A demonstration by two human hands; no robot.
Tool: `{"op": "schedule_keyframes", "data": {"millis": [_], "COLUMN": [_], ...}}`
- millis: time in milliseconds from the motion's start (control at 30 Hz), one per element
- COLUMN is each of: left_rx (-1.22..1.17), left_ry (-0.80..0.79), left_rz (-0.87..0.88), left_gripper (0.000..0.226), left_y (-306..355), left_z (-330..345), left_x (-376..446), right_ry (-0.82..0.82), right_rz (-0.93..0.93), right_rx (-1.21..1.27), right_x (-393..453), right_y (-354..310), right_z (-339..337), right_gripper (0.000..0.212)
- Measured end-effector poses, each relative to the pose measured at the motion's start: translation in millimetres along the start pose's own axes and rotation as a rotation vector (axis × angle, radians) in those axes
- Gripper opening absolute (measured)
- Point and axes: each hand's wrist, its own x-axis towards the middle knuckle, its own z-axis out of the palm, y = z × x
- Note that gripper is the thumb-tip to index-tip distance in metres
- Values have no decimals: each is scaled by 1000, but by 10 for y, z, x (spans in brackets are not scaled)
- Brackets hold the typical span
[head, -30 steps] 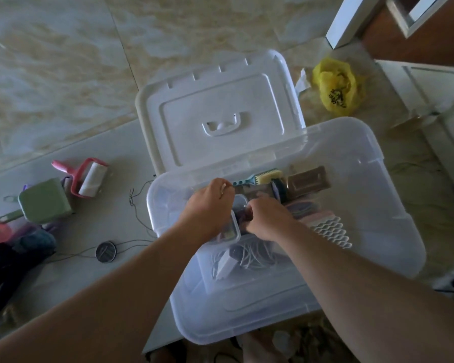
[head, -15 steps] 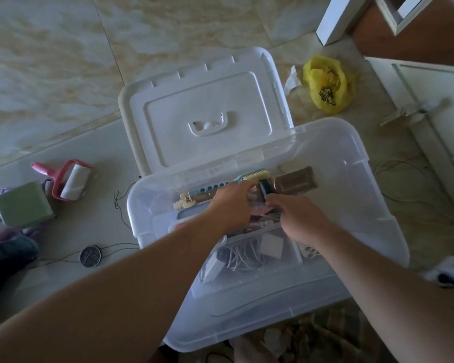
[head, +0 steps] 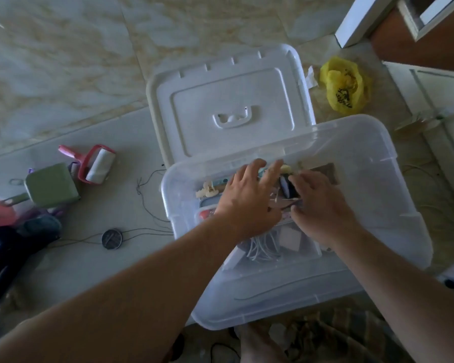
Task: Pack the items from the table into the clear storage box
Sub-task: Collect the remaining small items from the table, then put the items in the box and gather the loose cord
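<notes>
Both hands are working inside the clear storage box (head: 393,179): the left hand (head: 249,195) is pressing flat, fingers spread, while the right hand (head: 323,205) is pinching a small dark item (head: 286,187) just beside it. Crowded contents could be shoving things loose. The lint roller (head: 97,165) is waiting on the pale table (head: 110,263), well left; marbled floor tiles beyond.

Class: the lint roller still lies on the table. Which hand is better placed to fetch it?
Probably the left hand: the lint roller lies left of the clear storage box, on that arm's side.
</notes>
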Motion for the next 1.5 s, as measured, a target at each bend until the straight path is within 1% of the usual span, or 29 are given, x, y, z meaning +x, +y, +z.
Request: {"op": "schedule_keyframes", "data": {"millis": [67, 167, 267, 333, 400, 433, 467, 533, 567, 633, 700, 733, 800, 867, 967, 1067, 1133, 1233, 1300, 1367, 1500], "left_rx": [-9, -15, -21, -46, -50, -44, -35, -16, -15, -36, -91, -129, -197, -243, -244, -237, -296, -366, -373, -373, -388], "left_ry": [118, 348, 563, 614, 594, 562, 518, 400, 334, 206, 92, 41, -40, -89, -110, -92, -53, 103, 198, 237, 296], "left_rz": [47, 97, 20, -72, -195, -266, -340, -492, -564, -690, -752, -756, -726, -683, -655, -658, -655, -648, -643, -636, -624], "left_gripper": [89, 76, 65, 61, 61, 62, 63, 64, 65, 69, 70, 70, 72, 78, 81, 69, 58, 44, 38, 34, 28], "left_y": [-88, -331, -743, -1145, -1632, -1892, -2157, -2666, -2889, -3246, -3427, -3449, -3392, -3291, -3206, -3216, -3279, -3435, -3536, -3604, -3527], "left_z": [-206, -526, -811, -875, -846, -805, -751, -613, -535, -350, -129, 3, 289, 573, 909, 1106, 1122, 911, 669, 425, -18], "left_x": [-197, -511, -913, -1229, -1592, -1797, -2018, -2491, -2724, -3144, -3452, -3559, -3683, -3692, -3588, -3494, -3419, -3294, -3234, -3189, -3056], "right_ry": [81, 241, 375, 481, 560, 567, 552, 455, 374, 150, -85, -173, -262, -276, -260, -258, -251, -255, -284, -279, -199], "right_rz": [-35, -118, -206, -283, -383, -431, -475, -549, -572, -582, -548, -515, -428, -346, -326, -353, -388, -378, -334, -302, -237], "right_rx": [-31, -70, -15, 49, 91, 114, 138, 174, 173, 109, -14, -73, -145, -176, -218, -266, -272, -216, -227, -199, 41], "right_x": [-6, 27, 87, 119, 151, 171, 181, 161, 130, 21, -99, -146, -181, -126, 106, 326, 416, 457, 403, 319, 178], "right_y": [-234, -647, -1228, -1703, -2213, -2462, -2717, -3190, -3388, -3700, -3891, -3948, -3992, -4001, -4019, -4118, -4185, -4260, -4284, -4270, -4203], "right_z": [-91, -225, -346, -342, -240, -142, -14, 330, 550, 1025, 1448, 1615, 1868, 2026, 2191, 2298, 2368, 2413, 2386, 2306, 1858], "right_gripper": [63, 57, 55, 50, 43, 41, 39, 40, 42, 47, 51, 54, 64, 71, 79, 81, 72, 51, 45, 47, 72]}}
